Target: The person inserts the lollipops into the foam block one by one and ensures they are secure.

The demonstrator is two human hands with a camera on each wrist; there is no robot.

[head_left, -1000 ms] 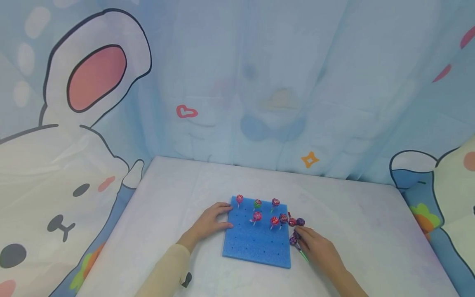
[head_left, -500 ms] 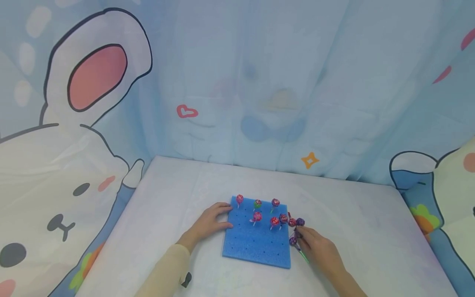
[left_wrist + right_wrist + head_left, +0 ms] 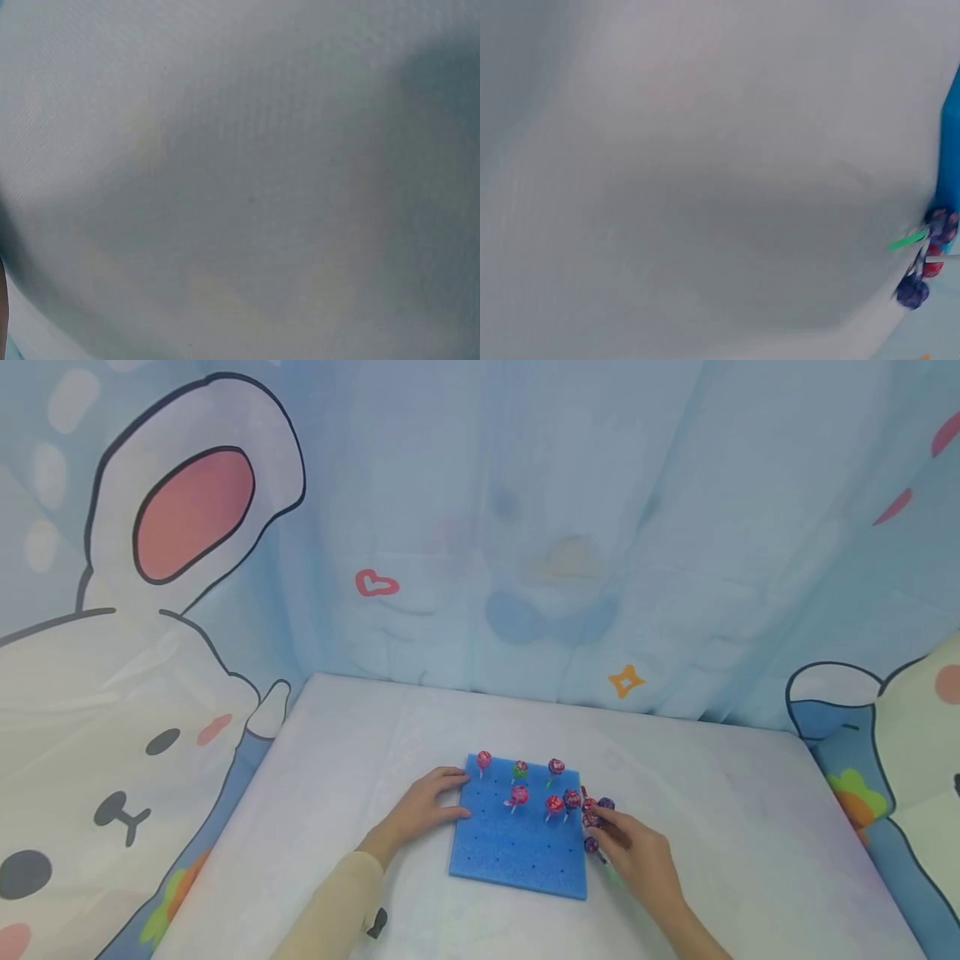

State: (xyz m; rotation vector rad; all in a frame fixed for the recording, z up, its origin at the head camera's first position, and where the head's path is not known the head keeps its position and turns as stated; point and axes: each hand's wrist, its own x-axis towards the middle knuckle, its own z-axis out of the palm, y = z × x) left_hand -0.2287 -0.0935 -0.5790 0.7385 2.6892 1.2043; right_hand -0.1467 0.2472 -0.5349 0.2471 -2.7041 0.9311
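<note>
A blue foam board (image 3: 517,864) with rows of small holes lies on the table, several wrapped lollipops standing upright in its far half. My left hand (image 3: 426,806) rests at the board's left side, thumb and fingers spread along the edge. Off the right edge, my right hand (image 3: 641,860) pinches a red-and-dark wrapped lollipop (image 3: 590,819) between thumb and fingers. Loose beside it lie a purple lollipop (image 3: 606,804) and, nearer, a dark lollipop (image 3: 592,844) with a green stick. The right wrist view catches a purple lollipop (image 3: 913,292) beside the board's edge; neither wrist view shows fingers.
A white cloth (image 3: 390,727) covers the table. Behind it hangs a pale blue curtain (image 3: 420,527) with cartoon prints, and printed rabbits flank both sides. A small dark object (image 3: 377,924) shows by the left sleeve (image 3: 341,893).
My right hand has shifted slightly up and left toward the board, bringing a lollipop away from the loose ones. My left hand and the board stay in place.
</note>
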